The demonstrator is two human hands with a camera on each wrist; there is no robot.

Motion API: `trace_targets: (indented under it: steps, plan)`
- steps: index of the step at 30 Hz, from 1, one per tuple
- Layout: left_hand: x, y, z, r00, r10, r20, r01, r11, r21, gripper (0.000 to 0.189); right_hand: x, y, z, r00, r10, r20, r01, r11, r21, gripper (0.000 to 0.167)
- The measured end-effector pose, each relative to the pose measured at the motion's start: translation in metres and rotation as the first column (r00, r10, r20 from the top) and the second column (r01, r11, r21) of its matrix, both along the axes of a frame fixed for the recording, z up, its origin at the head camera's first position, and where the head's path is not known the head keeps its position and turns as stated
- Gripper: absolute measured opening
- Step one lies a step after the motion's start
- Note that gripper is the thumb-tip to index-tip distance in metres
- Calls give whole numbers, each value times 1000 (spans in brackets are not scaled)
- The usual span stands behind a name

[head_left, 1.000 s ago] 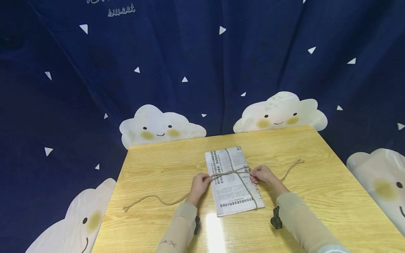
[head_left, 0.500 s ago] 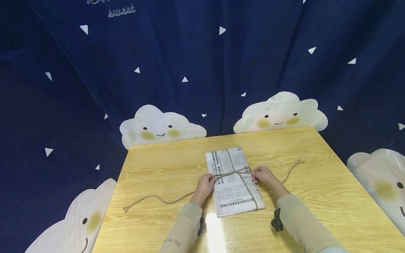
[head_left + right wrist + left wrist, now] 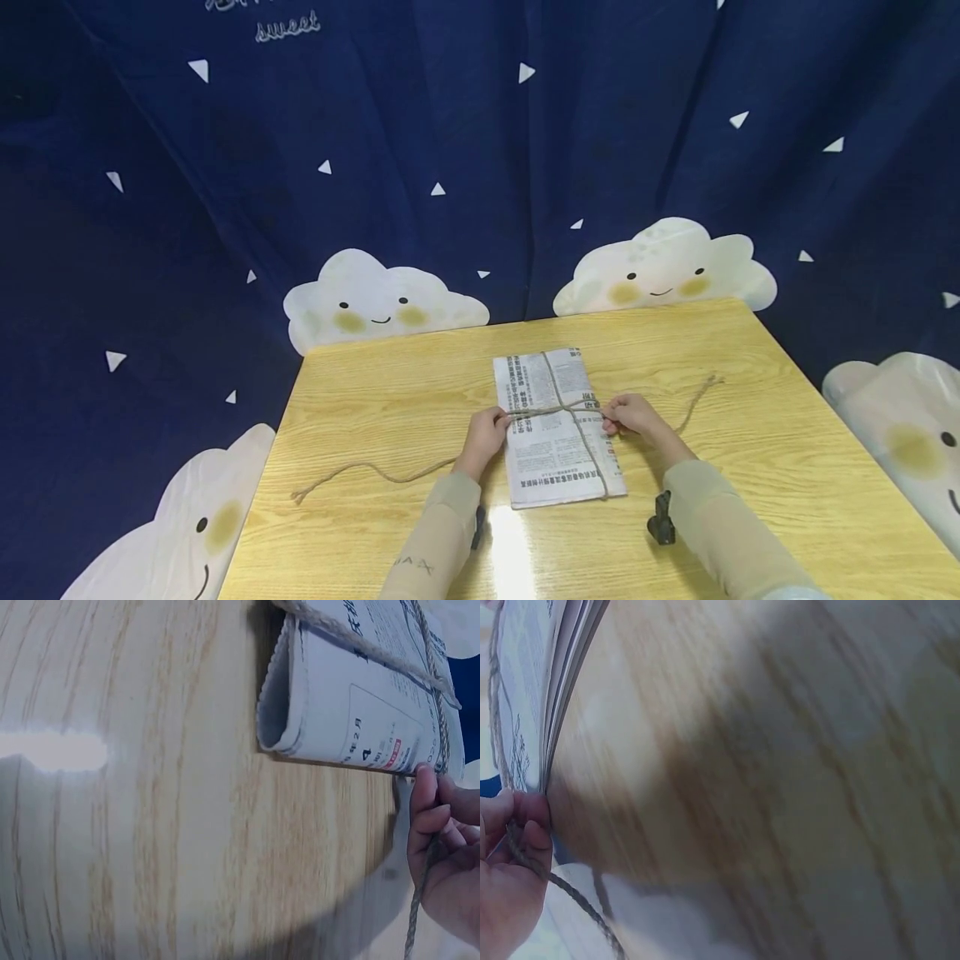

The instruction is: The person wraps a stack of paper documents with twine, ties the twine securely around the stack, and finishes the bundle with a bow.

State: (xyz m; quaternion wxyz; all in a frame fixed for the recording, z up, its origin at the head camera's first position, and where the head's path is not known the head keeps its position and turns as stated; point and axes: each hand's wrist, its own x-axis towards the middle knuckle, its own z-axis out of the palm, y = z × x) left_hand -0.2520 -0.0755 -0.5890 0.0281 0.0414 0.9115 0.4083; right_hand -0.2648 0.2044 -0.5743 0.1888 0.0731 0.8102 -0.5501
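A folded newspaper bundle lies on the table, with brown twine running lengthwise and crosswise over it and crossing near its middle. At the bundle's left edge my left hand pinches one length of the twine between thumb and fingers; in the left wrist view that twine trails down out of the hand. My right hand pinches the other length at the right edge. The right wrist view shows the fingers of this hand curled round the twine, right beside the paper's folded side.
Loose twine tails spread over the wooden table, one out to the left and one to the upper right. Behind the table hangs a dark blue curtain printed with clouds and white triangles. A black wrist device sits under the right sleeve.
Both hands have shifted slightly right, keeping hold of the twine. The top of the newspaper bundle has moved a little to the right with them, and the crossing of the twine has shifted too.
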Motion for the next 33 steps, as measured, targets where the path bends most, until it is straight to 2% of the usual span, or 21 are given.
trace_targets:
  steps: [8, 13, 18, 23, 26, 28, 30, 32, 33]
  plan:
    - [-2, 0, 2, 999, 35, 35, -36, 999, 12, 14, 2, 4, -2, 1000, -23, 5, 23, 1000, 6, 17]
    - [-3, 2, 0, 996, 84, 39, -86, 995, 44, 13, 2, 2, -1, 998, -56, 9, 56, 998, -4, 17]
    - [-3, 3, -4, 990, 136, 23, -137, 986, 96, 14, 2, 2, -3, 996, -91, 20, 91, 996, 12, 18]
    - [-2, 3, -5, 986, 164, -24, -161, 983, 90, 14, 0, 1, -8, 992, -122, 14, 122, 992, 15, 16]
    - [-1, 4, -4, 984, 175, -26, -172, 981, 89, 13, -1, 1, -10, 992, -124, -6, 124, 992, 24, 16]
    - [-1, 4, -3, 983, 182, 0, -181, 979, 97, 14, 0, 1, -10, 992, -123, -32, 125, 990, 61, 15]
    - [-1, 4, -4, 983, 181, 15, -182, 978, 107, 14, 1, 1, -10, 989, -108, -100, 122, 981, 150, 15]
    - [0, 4, -4, 983, 184, 21, -185, 976, 118, 13, 3, 1, -10, 980, -80, -184, 127, 957, 262, 16]
    - [0, 3, -5, 983, 182, 16, -183, 976, 122, 12, 4, 1, -10, 971, -64, -231, 138, 936, 325, 17]
